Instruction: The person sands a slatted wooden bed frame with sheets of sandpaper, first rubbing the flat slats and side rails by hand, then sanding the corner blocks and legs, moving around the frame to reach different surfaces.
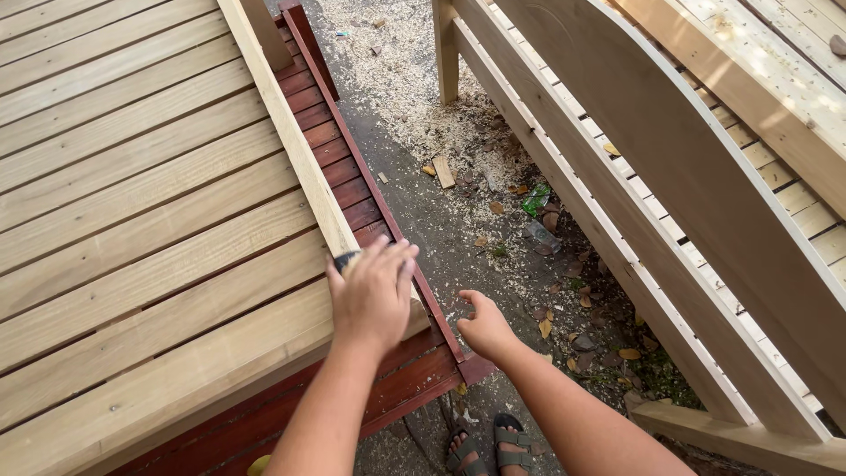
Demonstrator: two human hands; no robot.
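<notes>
My left hand presses palm-down on the pale edge rail of a slatted wooden panel. It covers a small dark block, of which only a corner shows at the fingertips. My right hand hovers beside the near corner of a dark red slatted frame that lies under the pale panel. It holds nothing, with the thumb stretched out and the fingers loosely curled.
Sawdust, dry leaves, a wood offcut and a green wrapper litter the ground between the pieces. A second pale slatted wooden structure stands on the right. My sandalled feet are below, near a dark cord.
</notes>
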